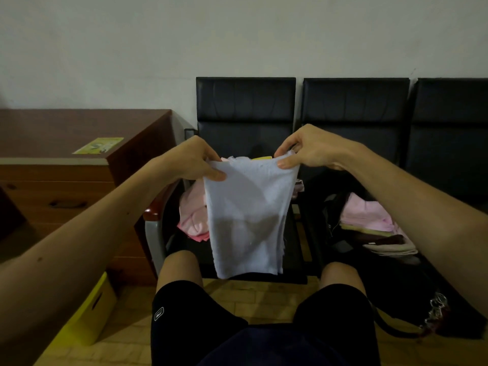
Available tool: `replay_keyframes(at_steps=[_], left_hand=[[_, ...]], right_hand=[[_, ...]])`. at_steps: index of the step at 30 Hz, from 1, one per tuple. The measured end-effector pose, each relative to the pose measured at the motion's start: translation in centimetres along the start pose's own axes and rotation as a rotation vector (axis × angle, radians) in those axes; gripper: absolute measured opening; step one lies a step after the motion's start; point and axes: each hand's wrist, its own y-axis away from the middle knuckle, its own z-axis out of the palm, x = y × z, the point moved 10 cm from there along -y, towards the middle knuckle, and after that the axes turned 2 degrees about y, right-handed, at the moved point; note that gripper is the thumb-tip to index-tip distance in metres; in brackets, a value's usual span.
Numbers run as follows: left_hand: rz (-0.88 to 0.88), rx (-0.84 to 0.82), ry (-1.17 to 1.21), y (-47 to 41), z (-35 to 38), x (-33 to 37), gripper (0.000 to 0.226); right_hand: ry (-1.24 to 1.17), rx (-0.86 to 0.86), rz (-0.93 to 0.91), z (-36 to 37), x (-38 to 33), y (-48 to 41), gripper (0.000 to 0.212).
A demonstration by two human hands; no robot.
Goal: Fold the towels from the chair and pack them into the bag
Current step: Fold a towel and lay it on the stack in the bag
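1. By my reading you are partway through: a stack of folded pink and beige towels [375, 225] already lies in the open black fabric bag [396, 286] on the right seat.
2. A crumpled heap of pink towels [191, 215] sits unfolded on the seat of the black padded chair [245, 114], left of centre; those are yet to do.
3. The pale lilac terry towel [248, 220] hangs in mid-air above that seat, seemingly doubled, between you and the chair back.
4. Your left hand [196, 159] pinches its top left corner, thumb on the near side. Your right hand [303, 151] pinches the top right corner likewise. Both arms reach forward, roughly level.
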Motion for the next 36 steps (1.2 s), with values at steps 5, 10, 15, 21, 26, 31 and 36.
replay_keyframes(at_steps=[5,10,15,21,26,31,36], left_hand=[[0.07,0.208,0.007,0.5,-1.1,0.2,0.031],[0.113,0.305,0.03,0.9,-1.1,0.3,0.027],[0.094,0.298,0.175,1.2,-1.1,-0.3,0.016],[0.257,0.256,0.308,2.7,-1.0,1.6,0.003],[0.282,0.138,0.845,2.4,0.7,1.8,0.026],[0.418,0.42,0.635,2.6,-1.3,4.9,0.016],[0.44,0.508,0.537,2.3,-1.7,4.7,0.015]], right_hand=[[0.099,-0.05,-0.097,0.9,-0.5,0.6,0.021],[0.104,0.04,-0.113,1.9,-0.3,0.6,0.031],[-0.04,0.005,-0.095,3.3,0.1,1.1,0.017],[0.037,0.151,-0.108,1.6,0.5,1.7,0.017],[-0.839,0.101,-0.035,1.9,2.7,2.6,0.036],[-1.335,-0.049,0.134,10.9,5.0,3.9,0.087],[-1.491,-0.165,0.224,17.4,5.5,5.2,0.09]])
